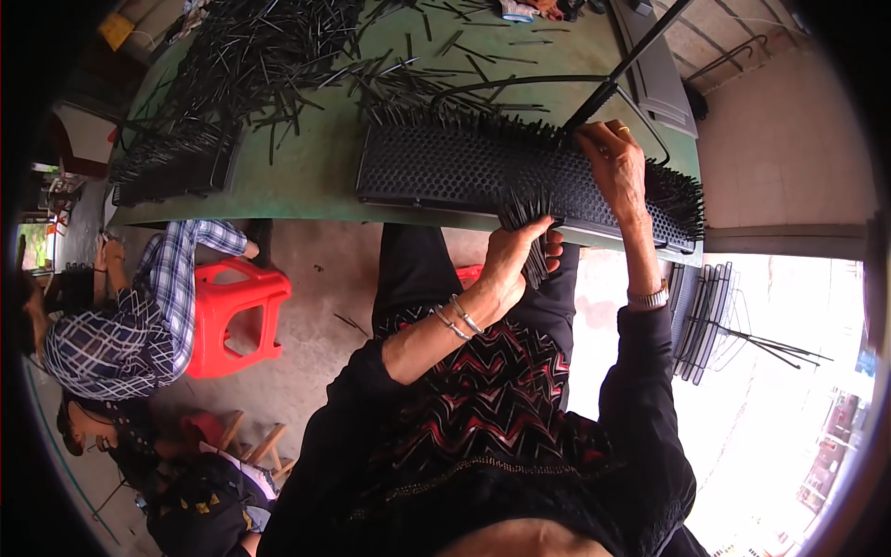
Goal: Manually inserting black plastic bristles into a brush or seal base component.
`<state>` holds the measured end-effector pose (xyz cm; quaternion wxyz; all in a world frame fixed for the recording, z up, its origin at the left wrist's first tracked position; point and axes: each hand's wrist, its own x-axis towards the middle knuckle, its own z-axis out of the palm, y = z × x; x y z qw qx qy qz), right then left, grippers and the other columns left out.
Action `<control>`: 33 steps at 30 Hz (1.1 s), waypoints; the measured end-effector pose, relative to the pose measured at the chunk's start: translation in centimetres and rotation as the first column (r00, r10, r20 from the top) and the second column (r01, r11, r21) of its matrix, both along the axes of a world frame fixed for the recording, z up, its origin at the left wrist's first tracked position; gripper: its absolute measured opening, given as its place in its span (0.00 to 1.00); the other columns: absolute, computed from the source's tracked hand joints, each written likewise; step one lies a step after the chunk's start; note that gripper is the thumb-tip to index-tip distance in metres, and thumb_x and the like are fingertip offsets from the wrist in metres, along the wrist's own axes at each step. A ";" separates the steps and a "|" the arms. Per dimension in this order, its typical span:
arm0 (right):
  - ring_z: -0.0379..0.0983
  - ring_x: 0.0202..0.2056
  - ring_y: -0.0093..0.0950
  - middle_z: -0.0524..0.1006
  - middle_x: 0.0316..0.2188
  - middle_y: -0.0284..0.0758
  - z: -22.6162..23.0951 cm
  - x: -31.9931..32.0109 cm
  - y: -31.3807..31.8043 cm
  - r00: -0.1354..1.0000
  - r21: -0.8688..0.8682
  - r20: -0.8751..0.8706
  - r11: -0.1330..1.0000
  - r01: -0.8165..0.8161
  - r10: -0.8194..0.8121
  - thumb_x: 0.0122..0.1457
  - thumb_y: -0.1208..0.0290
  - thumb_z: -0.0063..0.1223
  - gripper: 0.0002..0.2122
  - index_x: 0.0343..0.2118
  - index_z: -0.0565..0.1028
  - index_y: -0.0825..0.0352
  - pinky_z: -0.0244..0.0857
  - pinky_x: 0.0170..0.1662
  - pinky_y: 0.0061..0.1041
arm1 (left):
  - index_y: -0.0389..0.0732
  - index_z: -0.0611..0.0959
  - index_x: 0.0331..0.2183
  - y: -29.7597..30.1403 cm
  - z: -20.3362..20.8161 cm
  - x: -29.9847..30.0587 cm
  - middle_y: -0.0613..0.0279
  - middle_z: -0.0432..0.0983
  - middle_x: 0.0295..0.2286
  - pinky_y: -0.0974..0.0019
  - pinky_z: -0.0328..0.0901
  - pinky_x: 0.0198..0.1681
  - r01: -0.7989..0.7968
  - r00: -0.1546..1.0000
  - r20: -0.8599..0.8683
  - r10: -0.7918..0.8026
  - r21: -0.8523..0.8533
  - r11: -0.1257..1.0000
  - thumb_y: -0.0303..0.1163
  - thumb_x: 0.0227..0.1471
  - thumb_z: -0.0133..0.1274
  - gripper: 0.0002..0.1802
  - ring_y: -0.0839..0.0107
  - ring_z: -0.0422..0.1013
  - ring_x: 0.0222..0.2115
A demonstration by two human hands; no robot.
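Observation:
My left hand is closed around a bundle of thin black sticks, held upright just in front of the table's near edge. Before me lies a long black board pierced with rows of round holes. Black sticks stand up in its far rows and at its right end. Over the right half of the board, my right hand has its fingers pinched together among the standing sticks. Whatever its fingertips hold is hidden.
A green table carries the board and a large heap of loose black sticks. Another stick-filled board sits at its left end. A black rod frame rises behind my right hand. Other people and a red stool are at left.

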<state>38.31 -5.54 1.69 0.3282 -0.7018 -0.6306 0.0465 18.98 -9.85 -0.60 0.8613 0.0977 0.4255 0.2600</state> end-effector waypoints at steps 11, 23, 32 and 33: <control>0.74 0.30 0.33 0.74 0.31 0.34 -1.7 -0.7 -1.2 0.992 0.114 0.094 0.991 0.076 -0.087 0.55 0.67 0.57 0.08 0.38 0.80 0.58 0.67 0.32 0.29 | 0.40 0.79 0.33 -0.4 -1.0 0.1 0.59 0.78 0.24 0.70 0.67 0.21 0.010 0.999 0.030 -0.013 0.091 0.996 0.36 0.51 0.58 0.10 0.71 0.75 0.22; 0.70 0.26 0.22 0.75 0.24 0.35 0.1 -1.5 -4.4 0.912 -0.205 -0.411 0.974 -0.097 0.004 0.59 0.65 0.54 0.14 0.40 0.76 0.73 0.66 0.32 0.22 | 0.40 0.80 0.37 -0.1 0.0 -0.4 0.60 0.80 0.30 0.71 0.66 0.25 0.109 0.993 0.029 -0.113 0.125 0.986 0.38 0.52 0.57 0.13 0.72 0.75 0.26; 0.71 0.23 0.19 0.76 0.21 0.34 -1.0 -1.9 -5.9 0.719 -0.302 -0.695 0.914 -0.270 -0.017 0.57 0.70 0.54 0.12 0.38 0.77 0.74 0.65 0.29 0.18 | 0.37 0.83 0.38 0.0 -0.9 -0.1 0.60 0.81 0.30 0.74 0.65 0.25 0.197 0.980 -0.052 -0.190 0.257 0.946 0.36 0.49 0.58 0.15 0.73 0.75 0.24; 0.71 0.23 0.19 0.75 0.21 0.33 -1.0 -1.8 -5.9 0.708 -0.311 -0.705 0.914 -0.262 -0.037 0.57 0.70 0.54 0.12 0.38 0.77 0.74 0.65 0.29 0.18 | 0.37 0.83 0.38 0.0 -0.9 -0.1 0.60 0.81 0.30 0.74 0.65 0.25 0.208 0.978 -0.066 -0.197 0.287 0.935 0.36 0.48 0.58 0.16 0.74 0.75 0.24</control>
